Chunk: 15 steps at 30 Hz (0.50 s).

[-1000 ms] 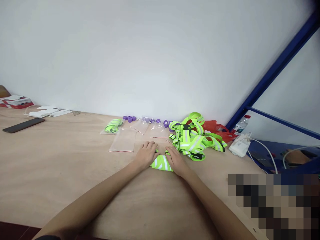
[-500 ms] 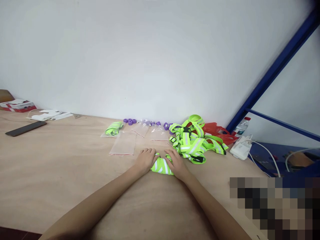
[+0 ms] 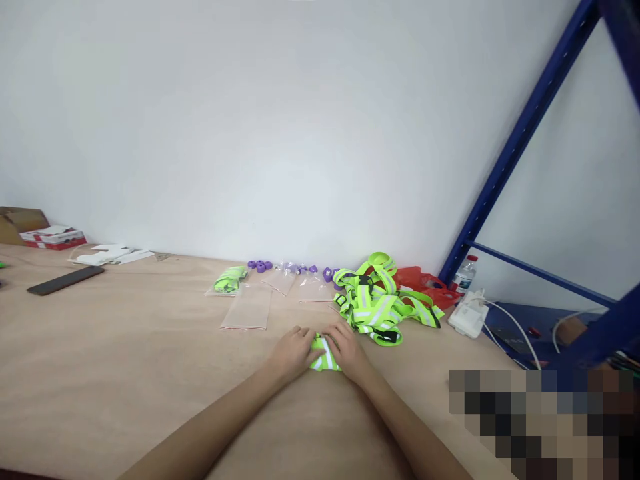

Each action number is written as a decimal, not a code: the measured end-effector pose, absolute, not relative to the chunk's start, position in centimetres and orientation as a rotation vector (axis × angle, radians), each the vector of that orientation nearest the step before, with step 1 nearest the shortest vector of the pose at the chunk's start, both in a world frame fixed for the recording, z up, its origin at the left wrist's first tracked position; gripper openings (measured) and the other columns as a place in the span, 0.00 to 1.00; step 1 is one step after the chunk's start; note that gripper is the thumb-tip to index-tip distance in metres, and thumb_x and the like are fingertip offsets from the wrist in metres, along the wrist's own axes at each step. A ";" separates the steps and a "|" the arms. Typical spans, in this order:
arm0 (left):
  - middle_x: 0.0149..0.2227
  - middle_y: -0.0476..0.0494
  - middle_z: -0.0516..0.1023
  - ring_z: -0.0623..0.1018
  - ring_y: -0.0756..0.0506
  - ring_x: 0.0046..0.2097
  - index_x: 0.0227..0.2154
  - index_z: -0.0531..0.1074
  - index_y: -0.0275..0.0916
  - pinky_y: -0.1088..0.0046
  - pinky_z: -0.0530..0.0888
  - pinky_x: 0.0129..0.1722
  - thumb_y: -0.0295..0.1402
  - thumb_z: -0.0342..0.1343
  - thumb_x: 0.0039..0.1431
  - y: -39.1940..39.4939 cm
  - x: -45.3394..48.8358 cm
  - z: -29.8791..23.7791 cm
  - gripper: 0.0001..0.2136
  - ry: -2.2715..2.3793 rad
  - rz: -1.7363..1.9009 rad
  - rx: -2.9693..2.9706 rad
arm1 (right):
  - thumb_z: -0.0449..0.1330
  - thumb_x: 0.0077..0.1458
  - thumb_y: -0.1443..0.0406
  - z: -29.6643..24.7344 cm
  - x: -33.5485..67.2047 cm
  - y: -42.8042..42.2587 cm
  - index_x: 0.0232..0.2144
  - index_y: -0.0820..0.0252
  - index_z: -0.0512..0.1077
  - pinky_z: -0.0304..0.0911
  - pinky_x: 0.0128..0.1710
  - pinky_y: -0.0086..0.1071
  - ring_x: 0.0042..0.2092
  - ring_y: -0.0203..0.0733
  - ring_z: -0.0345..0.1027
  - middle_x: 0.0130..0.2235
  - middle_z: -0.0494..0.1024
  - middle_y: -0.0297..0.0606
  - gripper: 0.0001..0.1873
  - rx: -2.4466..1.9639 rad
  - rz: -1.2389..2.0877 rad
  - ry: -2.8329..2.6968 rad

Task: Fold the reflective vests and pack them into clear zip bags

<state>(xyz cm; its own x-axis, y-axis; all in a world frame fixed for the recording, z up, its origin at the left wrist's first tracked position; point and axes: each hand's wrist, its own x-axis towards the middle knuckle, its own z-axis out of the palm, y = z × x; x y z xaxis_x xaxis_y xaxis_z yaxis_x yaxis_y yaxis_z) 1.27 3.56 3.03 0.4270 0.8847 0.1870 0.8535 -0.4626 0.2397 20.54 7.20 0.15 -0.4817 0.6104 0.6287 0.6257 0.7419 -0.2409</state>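
A folded neon-green reflective strap (image 3: 325,357) with pale silver stripes lies on the table between my hands. My left hand (image 3: 296,350) grips its left end, fingers curled over the edge. At the right end, my right hand (image 3: 346,348) is closed on the same strap, thumb along its top. Parts of the bundle are hidden under my fingers. Just beyond my right hand sits a loose heap of matching green straps (image 3: 377,307) with black buckles. A flat clear zip bag (image 3: 246,307) lies beyond my left hand, beside a bag holding a folded green strap (image 3: 230,280).
Against the wall are purple rolls (image 3: 260,266), more clear bags (image 3: 315,288) and a red plastic bag (image 3: 425,283). A water bottle (image 3: 465,273), white power strip (image 3: 469,315) and blue metal frame (image 3: 520,147) stand right. A dark flat bar (image 3: 65,280) and white papers (image 3: 115,254) lie left.
My hands have come closer together on the folded strap, covering more of it. The camera view has tilted up and shifted slightly, so the table sits lower.
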 end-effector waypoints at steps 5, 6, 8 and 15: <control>0.56 0.34 0.73 0.74 0.32 0.55 0.60 0.61 0.40 0.57 0.72 0.54 0.47 0.72 0.48 0.5 1.7 2.8 0.40 1.377 0.542 2.573 | 0.50 0.67 0.69 0.0 20.4 4.9 0.39 0.55 0.73 0.70 0.43 0.39 0.42 0.46 0.71 0.37 0.77 0.41 0.11 -0.927 -0.057 -2.172; 0.56 0.35 0.73 0.74 0.33 0.55 0.61 0.60 0.41 0.57 0.72 0.54 0.44 0.72 0.49 0.1 1.7 2.7 0.39 1.344 0.567 2.573 | 0.51 0.67 0.68 0.0 20.5 4.3 0.41 0.56 0.73 0.70 0.43 0.40 0.42 0.46 0.71 0.38 0.77 0.41 0.11 -0.933 -0.057 -2.165; 0.57 0.35 0.73 0.73 0.34 0.57 0.61 0.59 0.41 0.56 0.71 0.56 0.39 0.70 0.52 -0.7 1.7 2.6 0.36 1.282 0.614 2.583 | 0.53 0.66 0.65 0.0 20.7 3.1 0.46 0.56 0.72 0.71 0.44 0.41 0.44 0.48 0.71 0.40 0.77 0.43 0.10 -0.949 -0.060 -2.156; 0.62 0.35 0.68 0.68 0.36 0.62 0.57 0.63 0.41 0.52 0.60 0.64 0.35 0.65 0.59 -2.2 1.3 2.2 0.25 1.066 0.735 2.649 | 0.60 0.63 0.58 0.3 21.2 0.4 0.48 0.57 0.74 0.70 0.42 0.40 0.42 0.49 0.70 0.39 0.75 0.42 0.15 -0.993 -0.038 -2.159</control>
